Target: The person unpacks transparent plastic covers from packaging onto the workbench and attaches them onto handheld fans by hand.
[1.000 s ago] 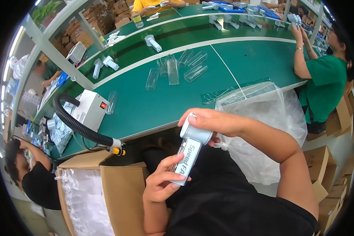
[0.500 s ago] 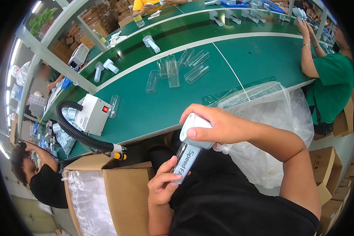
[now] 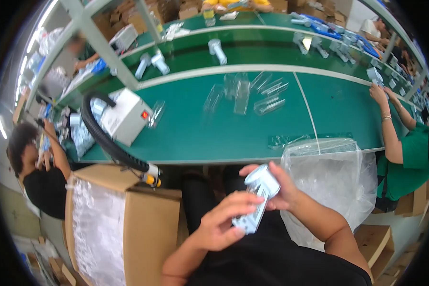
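Note:
A light blue and white handheld device (image 3: 261,185) is held between both hands over my lap. My left hand (image 3: 222,220) has its fingers closed round the lower, narrow end. My right hand (image 3: 285,190) grips the wide round head, with the thumb on its far right side. On the green table ahead lie several clear plastic sleeves (image 3: 241,97). A large clear plastic bag (image 3: 319,181) hangs at the table's edge, just beyond my right hand.
An open cardboard box (image 3: 152,229) with clear plastic pieces stands at the left. Behind it are a white machine (image 3: 126,117) and a black hose (image 3: 102,138). Similar devices (image 3: 218,51) lie on the far belt. Co-workers sit left, right and opposite.
The device has turned in my hands, its round end now tilted up, and the printed lettering is no longer readable. Both hands have shifted right in view. The camera view has rotated.

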The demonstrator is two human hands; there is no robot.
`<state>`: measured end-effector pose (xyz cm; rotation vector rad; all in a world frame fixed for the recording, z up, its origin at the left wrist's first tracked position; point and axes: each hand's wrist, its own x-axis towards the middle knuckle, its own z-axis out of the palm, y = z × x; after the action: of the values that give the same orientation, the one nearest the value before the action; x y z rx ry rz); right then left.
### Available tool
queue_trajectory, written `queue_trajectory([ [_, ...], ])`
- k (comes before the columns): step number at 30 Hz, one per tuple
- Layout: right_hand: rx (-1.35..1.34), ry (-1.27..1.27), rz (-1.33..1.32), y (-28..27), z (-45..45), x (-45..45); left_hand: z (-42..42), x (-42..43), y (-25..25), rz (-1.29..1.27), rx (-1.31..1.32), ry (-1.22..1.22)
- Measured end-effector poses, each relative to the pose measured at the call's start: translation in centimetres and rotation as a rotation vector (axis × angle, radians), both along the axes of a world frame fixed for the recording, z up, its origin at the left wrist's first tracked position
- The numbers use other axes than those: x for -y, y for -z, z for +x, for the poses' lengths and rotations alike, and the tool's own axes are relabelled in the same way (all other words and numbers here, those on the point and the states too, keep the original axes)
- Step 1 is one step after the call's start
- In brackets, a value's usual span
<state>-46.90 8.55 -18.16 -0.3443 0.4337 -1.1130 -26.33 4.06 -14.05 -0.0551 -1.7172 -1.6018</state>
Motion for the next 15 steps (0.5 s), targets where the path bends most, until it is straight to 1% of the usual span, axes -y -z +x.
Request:
queue_trajectory([
  [1,0.051,0.026,0.044,0.3,-0.1,0.3,-0.1,0.3,0.0,0.042,0.008,0.045],
  [2,0.104,-0.008,0.004,1.2,-0.5,0.5,-0.1,0.5,-0.3,0.102,0.048,0.095],
  [4,0.047,-0.015,0.02,1.3,-0.4,0.6,-0.6,0.7,0.0,0.122,0.009,0.135],
  [6,-0.033,0.04,0.061,1.4,-0.1,0.4,-0.7,0.6,0.2,0.126,-0.02,0.143],
  [8,-0.135,0.104,0.013,0.5,-0.2,0.3,-0.2,0.8,0.3,0.11,0.007,0.198],
  [9,-0.189,0.125,-0.055,0.0,-0.7,0.4,0.0,0.7,0.1,0.137,0.009,0.137],
  [10,-0.299,0.119,-0.112,-1.1,-1.6,0.2,0.2,0.4,-0.1,0.16,0.012,0.076],
  [11,-0.565,0.226,-0.258,-1.7,-2.2,0.0,0.3,0.3,-0.2,0.272,-0.014,0.026],
  [12,-0.828,0.337,-0.406,-2.3,-2.6,-0.1,1.0,0.0,0.2,0.416,0.134,0.012],
  [13,-0.989,0.409,-0.472,-3.7,-2.5,-0.3,1.8,-0.1,0.9,0.561,0.283,-0.007],
  [14,-1.055,0.387,-0.481,-4.3,-2.3,-0.8,2.4,0.2,1.4,0.51,0.478,-0.034],
  [15,-1.122,0.365,-0.488,-4.6,-2.1,-1.4,2.2,0.7,1.6,0.063,0.445,-0.169],
])
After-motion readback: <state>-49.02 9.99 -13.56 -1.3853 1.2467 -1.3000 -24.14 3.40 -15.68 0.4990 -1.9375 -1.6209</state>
